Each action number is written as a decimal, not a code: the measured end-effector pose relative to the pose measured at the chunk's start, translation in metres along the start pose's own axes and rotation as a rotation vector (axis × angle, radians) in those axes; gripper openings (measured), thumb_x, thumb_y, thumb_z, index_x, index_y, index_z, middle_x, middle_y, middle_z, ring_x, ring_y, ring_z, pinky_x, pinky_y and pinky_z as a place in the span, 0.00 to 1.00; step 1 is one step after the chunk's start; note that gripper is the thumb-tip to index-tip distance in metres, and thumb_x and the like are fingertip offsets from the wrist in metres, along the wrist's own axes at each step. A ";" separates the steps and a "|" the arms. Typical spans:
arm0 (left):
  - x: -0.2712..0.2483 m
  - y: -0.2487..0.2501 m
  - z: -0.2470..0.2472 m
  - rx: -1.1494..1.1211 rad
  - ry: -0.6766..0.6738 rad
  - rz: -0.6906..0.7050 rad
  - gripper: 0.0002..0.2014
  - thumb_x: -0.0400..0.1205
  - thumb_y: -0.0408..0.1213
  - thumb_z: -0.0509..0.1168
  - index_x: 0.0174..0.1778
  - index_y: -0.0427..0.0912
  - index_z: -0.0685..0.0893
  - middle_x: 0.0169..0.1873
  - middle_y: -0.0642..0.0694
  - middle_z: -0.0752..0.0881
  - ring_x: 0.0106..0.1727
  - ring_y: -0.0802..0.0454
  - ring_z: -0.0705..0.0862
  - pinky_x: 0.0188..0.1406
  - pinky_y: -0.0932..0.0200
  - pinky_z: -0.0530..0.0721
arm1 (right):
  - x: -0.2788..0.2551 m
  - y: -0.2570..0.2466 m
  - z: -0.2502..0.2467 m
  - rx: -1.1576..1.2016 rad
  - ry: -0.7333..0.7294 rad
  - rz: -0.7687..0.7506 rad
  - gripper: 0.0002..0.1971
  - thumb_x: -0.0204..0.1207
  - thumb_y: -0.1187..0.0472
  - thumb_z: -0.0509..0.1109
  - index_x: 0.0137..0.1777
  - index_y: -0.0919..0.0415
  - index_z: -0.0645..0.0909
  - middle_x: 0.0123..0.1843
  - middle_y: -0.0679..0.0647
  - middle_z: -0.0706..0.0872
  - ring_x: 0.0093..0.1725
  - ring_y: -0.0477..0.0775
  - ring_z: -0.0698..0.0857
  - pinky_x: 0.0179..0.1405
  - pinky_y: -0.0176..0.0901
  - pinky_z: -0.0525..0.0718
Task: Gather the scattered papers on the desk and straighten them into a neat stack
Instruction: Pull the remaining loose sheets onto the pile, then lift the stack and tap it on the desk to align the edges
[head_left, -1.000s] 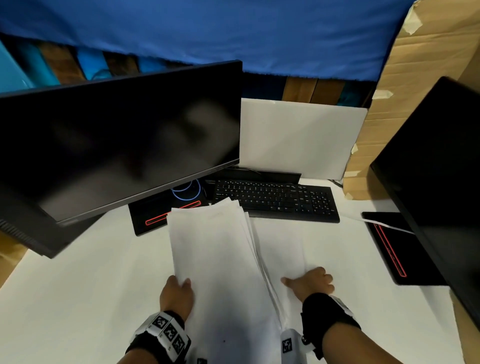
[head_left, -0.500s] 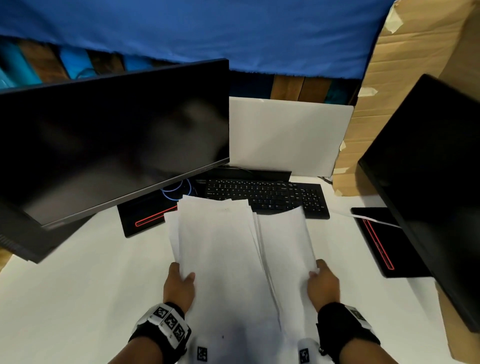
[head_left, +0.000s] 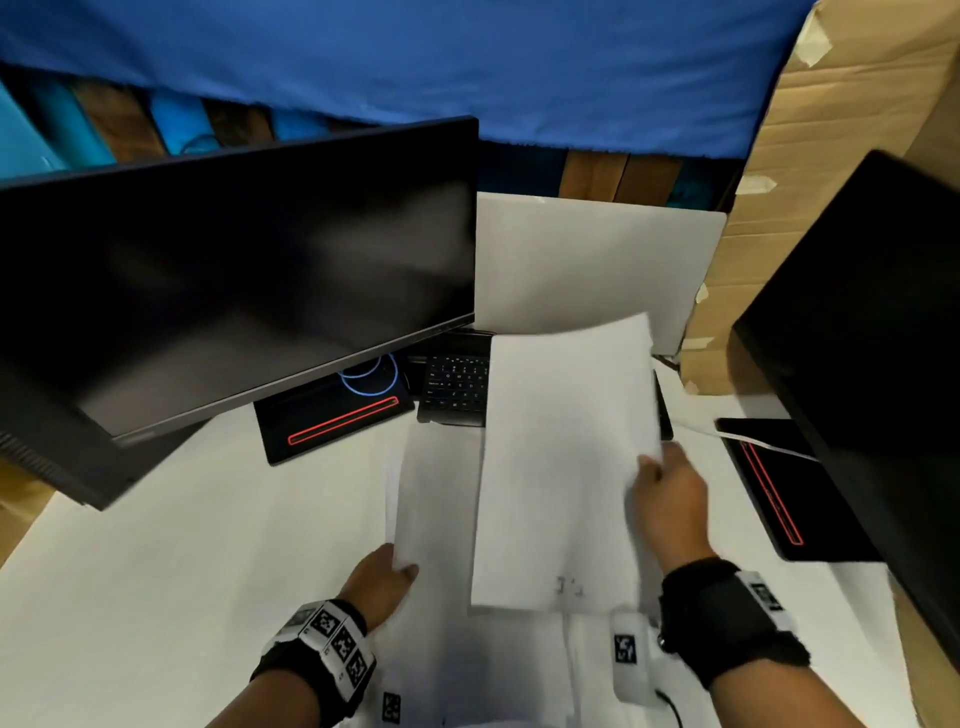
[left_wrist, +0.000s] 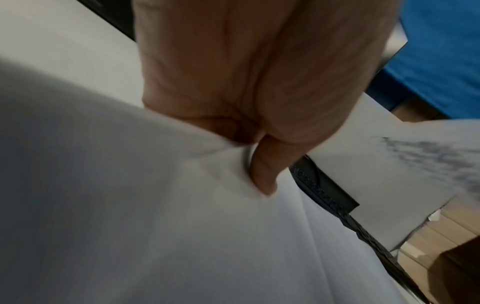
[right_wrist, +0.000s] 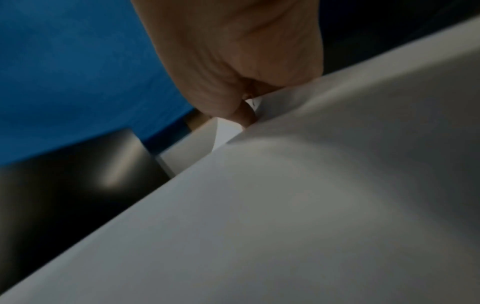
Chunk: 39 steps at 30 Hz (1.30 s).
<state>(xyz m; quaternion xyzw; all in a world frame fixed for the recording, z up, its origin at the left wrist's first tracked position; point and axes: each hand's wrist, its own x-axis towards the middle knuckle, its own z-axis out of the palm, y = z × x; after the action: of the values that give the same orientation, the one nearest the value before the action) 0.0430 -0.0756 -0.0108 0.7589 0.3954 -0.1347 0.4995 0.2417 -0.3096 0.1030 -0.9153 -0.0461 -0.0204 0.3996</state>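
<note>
White paper throughout; at far left, a dark monitor (head_left: 234, 270) tilted over the desk (head_left: 156, 571); nearer centre, left hand (head_left: 379, 582) pinching the near left corner of a sheaf of papers (head_left: 436, 499), thumb on top, fingers curled beneath; behind, a black keyboard (head_left: 454, 387) partly covered; to the right, a raised sheet (head_left: 566, 457) held above the desk, right hand (head_left: 670, 504) pinching its right edge between thumb and curled fingers; farther right, a second dark monitor (head_left: 872, 338).
</note>
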 end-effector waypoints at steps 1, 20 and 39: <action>-0.001 -0.001 -0.001 0.013 -0.047 0.019 0.19 0.81 0.40 0.62 0.66 0.38 0.76 0.63 0.40 0.83 0.63 0.43 0.81 0.65 0.53 0.79 | -0.008 0.008 0.013 -0.014 -0.039 0.012 0.09 0.79 0.66 0.59 0.55 0.69 0.78 0.51 0.71 0.87 0.52 0.70 0.86 0.48 0.46 0.78; -0.009 0.026 0.009 -0.209 0.149 0.121 0.23 0.80 0.29 0.61 0.72 0.40 0.72 0.66 0.42 0.81 0.67 0.42 0.79 0.71 0.46 0.76 | -0.057 0.063 0.083 0.140 -0.457 0.364 0.34 0.70 0.60 0.76 0.73 0.69 0.66 0.68 0.65 0.72 0.64 0.62 0.78 0.64 0.48 0.76; -0.065 0.118 -0.066 -0.597 0.332 0.622 0.14 0.81 0.22 0.60 0.58 0.42 0.76 0.47 0.49 0.86 0.49 0.60 0.86 0.57 0.64 0.84 | -0.047 -0.061 0.019 0.802 -0.187 -0.007 0.21 0.81 0.72 0.59 0.71 0.52 0.70 0.68 0.58 0.80 0.69 0.54 0.79 0.76 0.49 0.71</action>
<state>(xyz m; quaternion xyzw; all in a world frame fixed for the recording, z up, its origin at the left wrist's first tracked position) 0.0743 -0.0708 0.1357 0.6757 0.2448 0.2648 0.6429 0.1887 -0.2575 0.1310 -0.6847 -0.0895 0.0811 0.7187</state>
